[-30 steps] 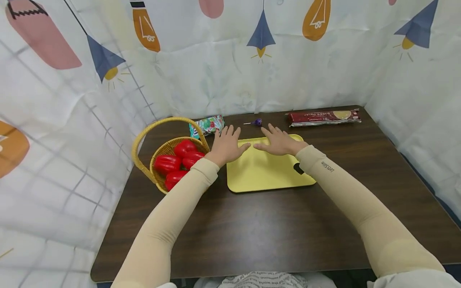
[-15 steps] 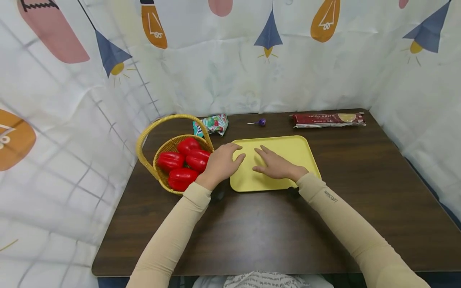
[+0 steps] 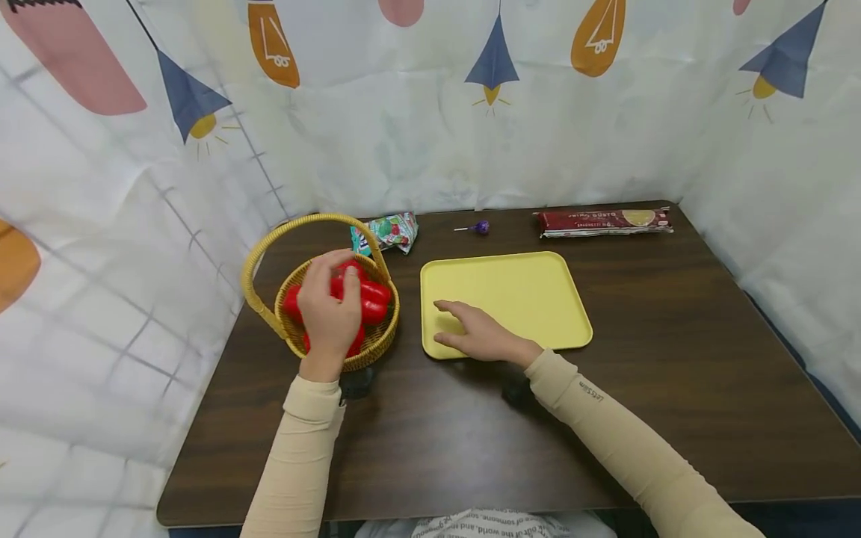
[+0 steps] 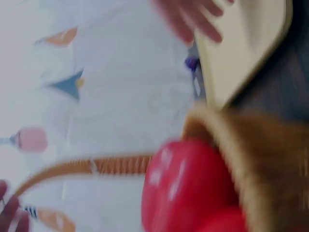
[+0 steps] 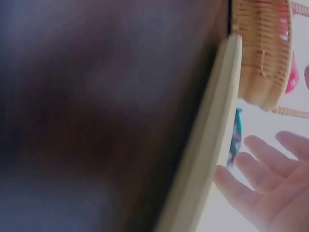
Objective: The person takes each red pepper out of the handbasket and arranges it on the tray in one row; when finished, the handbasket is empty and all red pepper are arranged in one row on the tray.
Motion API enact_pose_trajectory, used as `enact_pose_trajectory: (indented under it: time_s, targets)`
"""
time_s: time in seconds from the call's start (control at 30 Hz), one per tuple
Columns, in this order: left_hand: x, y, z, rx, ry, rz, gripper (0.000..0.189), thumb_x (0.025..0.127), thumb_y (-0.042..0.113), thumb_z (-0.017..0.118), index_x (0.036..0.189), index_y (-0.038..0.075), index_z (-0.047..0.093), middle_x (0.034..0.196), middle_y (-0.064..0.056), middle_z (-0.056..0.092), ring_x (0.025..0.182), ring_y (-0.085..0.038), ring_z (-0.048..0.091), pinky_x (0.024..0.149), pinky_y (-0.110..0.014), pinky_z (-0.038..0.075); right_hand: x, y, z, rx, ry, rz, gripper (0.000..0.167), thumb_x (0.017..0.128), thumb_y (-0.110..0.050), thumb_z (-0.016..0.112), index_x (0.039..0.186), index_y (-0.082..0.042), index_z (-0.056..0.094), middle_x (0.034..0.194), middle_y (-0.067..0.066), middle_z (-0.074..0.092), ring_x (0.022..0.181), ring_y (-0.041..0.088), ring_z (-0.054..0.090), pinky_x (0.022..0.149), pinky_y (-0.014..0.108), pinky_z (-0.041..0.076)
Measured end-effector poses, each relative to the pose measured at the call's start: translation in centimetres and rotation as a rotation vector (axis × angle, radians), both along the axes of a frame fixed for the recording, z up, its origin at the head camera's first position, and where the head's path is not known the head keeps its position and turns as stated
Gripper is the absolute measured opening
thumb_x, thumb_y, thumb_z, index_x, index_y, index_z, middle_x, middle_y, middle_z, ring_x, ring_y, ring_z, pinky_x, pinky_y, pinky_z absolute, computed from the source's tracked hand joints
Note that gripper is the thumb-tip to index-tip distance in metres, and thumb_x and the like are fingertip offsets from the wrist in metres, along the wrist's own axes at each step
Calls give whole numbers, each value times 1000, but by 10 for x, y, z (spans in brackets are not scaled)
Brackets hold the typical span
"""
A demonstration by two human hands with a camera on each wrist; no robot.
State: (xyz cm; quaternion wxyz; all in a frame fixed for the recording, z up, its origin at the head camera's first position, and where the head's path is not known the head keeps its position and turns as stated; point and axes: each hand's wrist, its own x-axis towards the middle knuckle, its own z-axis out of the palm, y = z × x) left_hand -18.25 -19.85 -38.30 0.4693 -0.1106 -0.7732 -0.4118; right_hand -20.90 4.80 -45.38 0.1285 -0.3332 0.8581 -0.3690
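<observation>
Near the left edge of the worktop, toward its far left corner, stands upright a yellow woven basket; its handle arches over it; inside lie several red peppers, close together and partly covered by the left hand; this hand is above the basket, with fingers gently bent and the thumb apart from them, and it holds nothing; whether it touches a pepper, I cannot tell; behind the basket, near the far edge, is a green patterned packet; next comes the right hand, over the near left corner of a yellow tray, with thumb and fingers wide apart and nothing held; the tray lies flat, just beside the basket; beyond it, near the far edge, lies a purple lollipop, its stick pointing left; farther right, a long dark red package lies along the far edge, close to the far right corner.
</observation>
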Motion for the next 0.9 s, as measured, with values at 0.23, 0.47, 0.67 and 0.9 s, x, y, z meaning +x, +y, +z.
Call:
enact_pose_trajectory:
  time_s: [0.23,0.47,0.67,0.9]
  targets:
    - [31,-23,24,321,321,244,22,81,-1,52,99,-7,63,103,-16,64,99,-26,55,86,-31,42,0,-21,-1,-173,-47,-55,55,98,-26,62,144,-3,43,145,13,48,127,34,49,103,45,42]
    - [34,-63,-14,550,-113,316,42,87,-2,48,128,3,53,124,-4,50,114,-12,43,95,-28,35,-1,-35,-2,-256,-61,-97,50,96,-21,64,140,-2,49,141,12,50,123,35,52,100,45,45]
    - [21,-87,-57,628,-499,260,39,93,8,55,131,3,54,126,-4,49,109,-16,47,89,-26,39,-5,-39,0,-295,-57,-157,46,95,-18,65,137,-2,52,137,12,53,118,34,55,95,42,49]
    - [6,-108,-81,571,-560,125,35,94,13,60,126,-3,57,146,-12,45,136,-26,40,112,-34,30,-15,-49,0,-396,-69,-233,46,93,-18,68,134,-4,55,133,14,56,113,35,58,92,40,51]
